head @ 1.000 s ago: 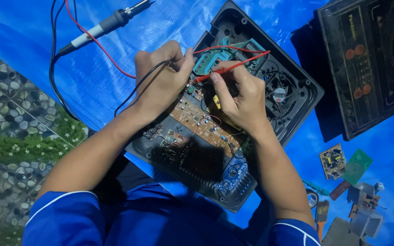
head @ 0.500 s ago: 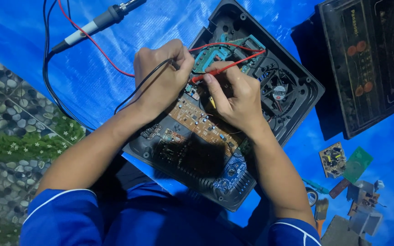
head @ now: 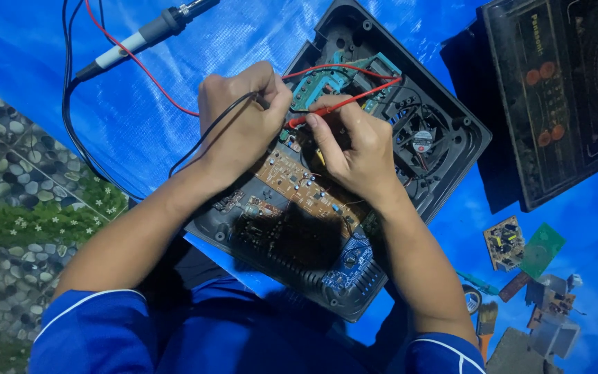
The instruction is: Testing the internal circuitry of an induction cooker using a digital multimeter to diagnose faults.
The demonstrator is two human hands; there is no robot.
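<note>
An opened black appliance base (head: 451,149) lies on a blue tarp, showing a brown circuit board (head: 299,183), a blue board (head: 351,260) and a small fan (head: 420,138). My left hand (head: 240,125) grips a black test probe (head: 261,100) with its black lead running back over the wrist. My right hand (head: 354,145) pinches a red test probe (head: 344,104) whose tip points down at the board between the two hands. Both hands rest over the upper middle of the circuit board, close together.
A soldering iron (head: 150,31) with black cable lies at the upper left on the tarp (head: 140,111). The appliance's black top panel (head: 562,90) sits at the upper right. Small circuit boards (head: 520,246), loose parts and a brush (head: 486,322) lie at the lower right. A pebble-patterned mat (head: 8,201) borders the left.
Both hands stay on the probes over the board with only slight shifts; the view has drifted a little.
</note>
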